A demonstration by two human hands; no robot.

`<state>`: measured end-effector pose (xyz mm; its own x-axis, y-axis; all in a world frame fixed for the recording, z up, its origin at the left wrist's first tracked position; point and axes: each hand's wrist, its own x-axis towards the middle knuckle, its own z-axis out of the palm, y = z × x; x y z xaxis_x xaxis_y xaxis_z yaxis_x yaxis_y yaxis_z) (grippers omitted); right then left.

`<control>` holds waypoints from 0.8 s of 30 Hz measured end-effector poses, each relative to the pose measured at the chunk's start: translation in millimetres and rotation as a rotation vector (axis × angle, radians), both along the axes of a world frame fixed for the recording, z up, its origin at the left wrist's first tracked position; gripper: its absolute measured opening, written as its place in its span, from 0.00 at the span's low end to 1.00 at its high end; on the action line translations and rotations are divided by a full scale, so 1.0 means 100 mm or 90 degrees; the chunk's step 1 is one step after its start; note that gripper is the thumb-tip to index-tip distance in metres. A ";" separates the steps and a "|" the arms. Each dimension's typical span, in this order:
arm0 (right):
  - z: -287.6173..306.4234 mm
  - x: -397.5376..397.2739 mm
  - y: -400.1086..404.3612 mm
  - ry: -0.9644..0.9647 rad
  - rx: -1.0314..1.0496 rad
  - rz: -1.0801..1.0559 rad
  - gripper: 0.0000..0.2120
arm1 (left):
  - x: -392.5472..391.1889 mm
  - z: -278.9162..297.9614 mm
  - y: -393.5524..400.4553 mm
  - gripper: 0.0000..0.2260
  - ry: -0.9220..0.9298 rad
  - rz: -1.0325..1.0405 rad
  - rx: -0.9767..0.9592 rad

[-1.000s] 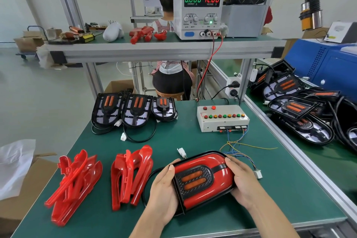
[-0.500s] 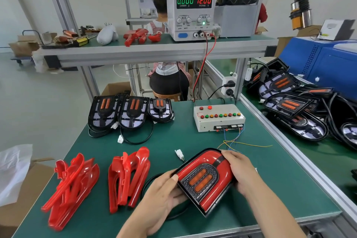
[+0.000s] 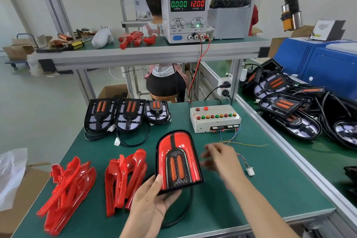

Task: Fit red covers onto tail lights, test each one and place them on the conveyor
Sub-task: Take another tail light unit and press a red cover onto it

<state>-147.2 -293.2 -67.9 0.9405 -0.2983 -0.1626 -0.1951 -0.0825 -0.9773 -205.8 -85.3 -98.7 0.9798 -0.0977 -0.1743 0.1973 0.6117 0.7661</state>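
Covered tail light (image 3: 178,162) stood nearly upright above the green surface (image 3: 251,208), rounded end up, red cover facing the camera. Left hand (image 3: 152,202) pinched its lower edge, thumb on the front. Right hand (image 3: 222,157) was just beside it, apart, blurred, fingers spread loosely. Two stacks of red covers (image 3: 123,177) lay to the left; uncovered tail lights (image 3: 127,116) and test box (image 3: 215,119) lay behind.

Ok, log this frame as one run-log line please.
stage: cover fitted, test pending | left hand: holds covered tail light upright | right hand: open, off the light, blurred, near white connector | test box: unconnected
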 end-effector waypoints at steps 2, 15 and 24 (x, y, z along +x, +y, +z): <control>-0.18 -0.11 0.01 0.015 -0.271 0.029 0.11 | 0.02 0.04 0.01 0.13 -0.003 0.028 -0.030; -0.42 0.00 0.52 0.011 -0.720 0.162 0.09 | 0.08 0.11 -0.06 0.13 0.037 0.072 -0.062; -0.29 -0.52 -0.24 -0.106 -0.026 -0.042 0.06 | 0.23 0.00 -0.22 0.12 0.040 0.020 0.133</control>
